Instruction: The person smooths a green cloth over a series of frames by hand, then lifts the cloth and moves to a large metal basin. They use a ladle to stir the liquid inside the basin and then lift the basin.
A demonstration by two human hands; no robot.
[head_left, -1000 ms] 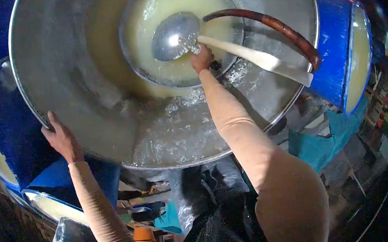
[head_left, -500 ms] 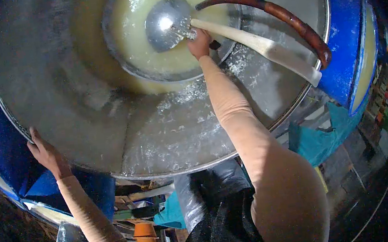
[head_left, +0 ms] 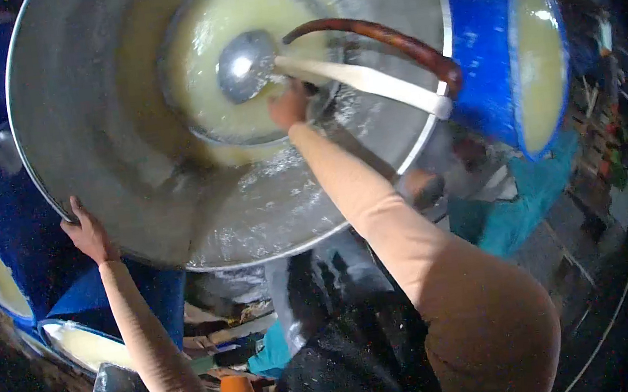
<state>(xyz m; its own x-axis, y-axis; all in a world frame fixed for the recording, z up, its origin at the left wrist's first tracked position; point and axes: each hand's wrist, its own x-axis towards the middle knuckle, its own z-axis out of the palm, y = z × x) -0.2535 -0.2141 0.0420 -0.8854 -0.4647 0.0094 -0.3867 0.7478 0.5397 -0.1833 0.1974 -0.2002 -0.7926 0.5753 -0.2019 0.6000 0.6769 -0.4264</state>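
Clasping the near-left rim of a wide metal vat, my left hand has fingers on both sides of the edge. My right hand is curled at the lower right of a shiny metal bowl, close against it; blur and the turn of the knuckles hide the palm, so I cannot tell whether it grips anything. From my camera, that bowl sits with its rounded side up over pale yellow liquid, inside a ring in the vat's middle.

A pale handle starts beside the bowl's right edge and slants across to the vat's rim, its far end lying over that rim. Just above it, I see a curved brown piece that arcs the same way and reaches past the edge too. I cannot tell which of the two, if either, joins the bowl.

Right of the vat, near the two far ends, stands a blue barrel with pale liquid at its mouth. More blue barrels crowd my left side.
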